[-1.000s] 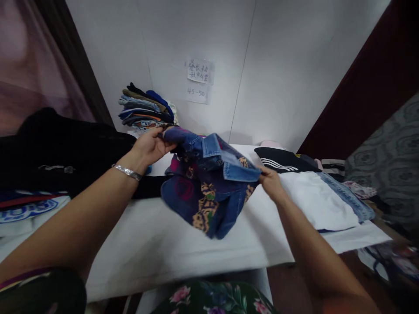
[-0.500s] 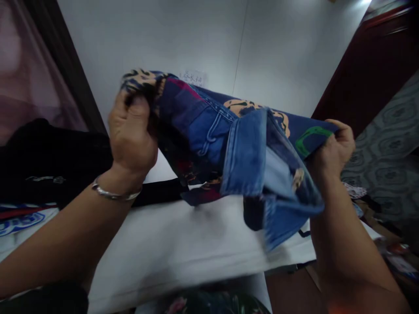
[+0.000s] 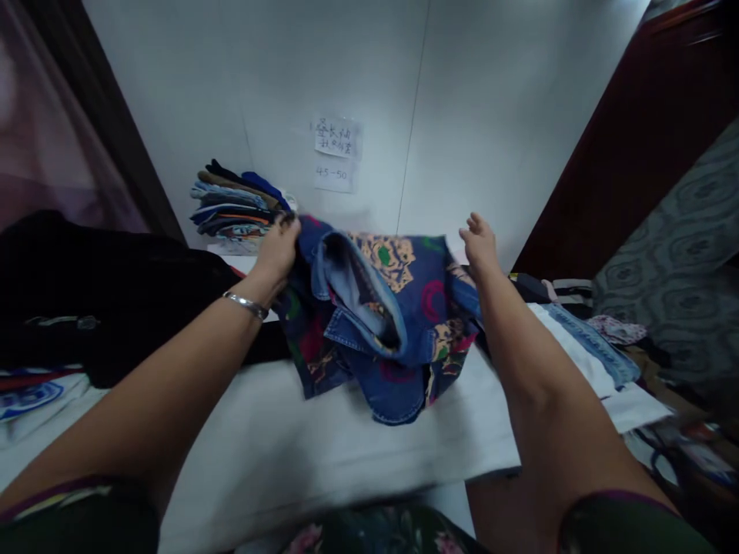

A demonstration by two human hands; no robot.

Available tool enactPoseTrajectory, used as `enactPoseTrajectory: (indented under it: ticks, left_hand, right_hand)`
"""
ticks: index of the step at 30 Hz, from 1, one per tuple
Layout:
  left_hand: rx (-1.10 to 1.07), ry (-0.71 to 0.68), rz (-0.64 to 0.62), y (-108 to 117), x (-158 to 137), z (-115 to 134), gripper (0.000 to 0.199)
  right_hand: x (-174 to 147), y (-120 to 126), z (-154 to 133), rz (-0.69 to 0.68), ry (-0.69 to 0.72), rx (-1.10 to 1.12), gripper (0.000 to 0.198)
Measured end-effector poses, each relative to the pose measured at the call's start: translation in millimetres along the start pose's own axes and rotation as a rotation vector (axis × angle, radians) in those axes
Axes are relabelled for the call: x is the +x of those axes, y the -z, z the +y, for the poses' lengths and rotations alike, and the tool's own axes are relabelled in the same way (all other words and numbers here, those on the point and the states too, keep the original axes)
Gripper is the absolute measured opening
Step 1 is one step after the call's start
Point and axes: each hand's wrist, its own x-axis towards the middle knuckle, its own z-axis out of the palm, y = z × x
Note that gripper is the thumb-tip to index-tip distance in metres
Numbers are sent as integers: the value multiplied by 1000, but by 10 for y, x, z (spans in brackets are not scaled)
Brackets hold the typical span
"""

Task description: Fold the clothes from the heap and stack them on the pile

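Observation:
A patterned blue denim shirt (image 3: 416, 300) spreads over the front of the white table, with its collar turned toward me and the neck opening showing. Pink, green and tan prints cover the cloth. At the shirt's upper left, my left hand (image 3: 280, 245) is closed on the cloth, a silver bracelet at its wrist. Just past the upper right corner, my right hand (image 3: 480, 242) is raised with its fingers apart and holds nothing. The cloth is slightly blurred, and its lower edge hangs unevenly.
Folded clothes (image 3: 234, 201) form a stack against the white wall behind my left hand. Black clothing (image 3: 104, 292) is heaped at the left. White and denim garments (image 3: 589, 346) lie on the right. Paper notes (image 3: 336, 154) hang on the wall.
The shirt has gone from being held up between both hands to lower and farther from me, over the table. My right hand has let go of it; my left still grips it.

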Motion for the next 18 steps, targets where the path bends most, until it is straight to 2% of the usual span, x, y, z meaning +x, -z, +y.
enactPoseTrajectory:
  ticks: [1, 3, 5, 8, 10, 13, 15, 18]
  left_hand:
    - [52, 149, -50, 6, 31, -224, 26]
    - [122, 316, -88, 73, 15, -644, 21]
    - [181, 391, -91, 183, -66, -973, 19]
    - [261, 422, -75, 332, -206, -1279, 24]
    - [378, 355, -134, 378, -290, -1405, 32]
    - [675, 65, -360, 346, -419, -1541, 47]
    - [856, -136, -536, 268, -504, -1591, 56]
    - [1076, -283, -719, 106, -590, -1584, 69]
  right_hand:
    - [-111, -50, 64, -42, -10, 0, 44]
    - [-444, -74, 185, -192, -29, -9, 34]
    - [-886, -22, 303, -414, -77, -34, 27]
    - [-1598, 120, 475, -692, -109, -105, 28]
    - [-1993, 210, 558, -831, -88, -176, 38]
    - [-2340, 268, 586, -1007, 2, -358, 62]
    - [-2410, 225, 539, -1058, 42, -559, 74]
    - [-2375, 47, 435, -1035, 98, -866, 78]
